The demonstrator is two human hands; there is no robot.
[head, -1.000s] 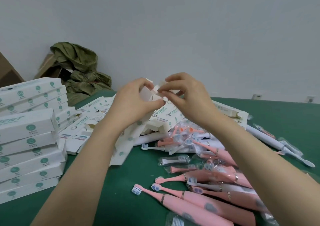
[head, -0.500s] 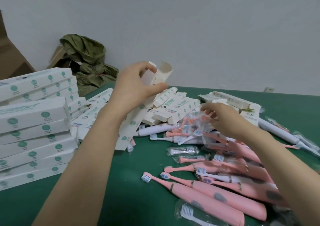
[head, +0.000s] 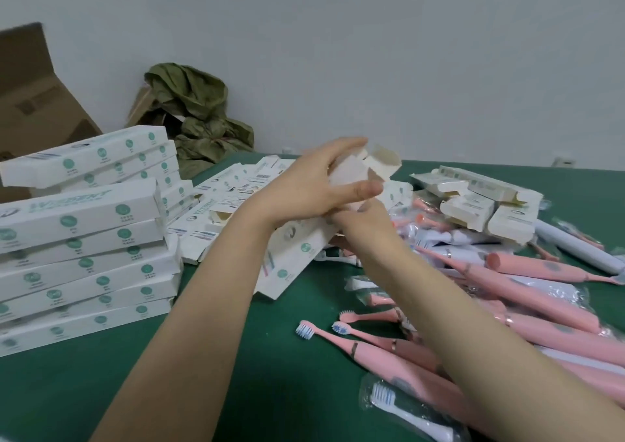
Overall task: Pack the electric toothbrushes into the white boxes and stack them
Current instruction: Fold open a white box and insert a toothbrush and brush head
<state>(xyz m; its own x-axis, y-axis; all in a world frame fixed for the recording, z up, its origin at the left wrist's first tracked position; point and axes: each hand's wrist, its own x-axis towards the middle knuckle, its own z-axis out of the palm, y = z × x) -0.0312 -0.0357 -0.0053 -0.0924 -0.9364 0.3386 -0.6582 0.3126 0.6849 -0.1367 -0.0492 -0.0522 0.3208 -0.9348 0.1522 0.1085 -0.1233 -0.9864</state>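
My left hand (head: 311,188) grips a long white box (head: 294,255) near its upper end. The box is tilted, and its open end flaps (head: 382,164) point up and right. My right hand (head: 368,228) is tucked just below the left hand, against the box, with its fingertips hidden. Pink electric toothbrushes (head: 382,357) lie in a loose pile at lower right on the green table (head: 236,391). A stack of packed white boxes (head: 84,249) stands at the left.
Empty opened boxes (head: 473,205) are heaped at the back right, and flat unfolded boxes (head: 233,184) lie behind my hands. A white toothbrush (head: 575,249) lies far right and a bagged brush head (head: 399,404) near the front. A cardboard carton (head: 33,96) and green cloth (head: 196,117) sit by the wall.
My right hand left the box, reached into the pile of bagged brush heads, then came back under my left hand. My left hand kept hold of the box.
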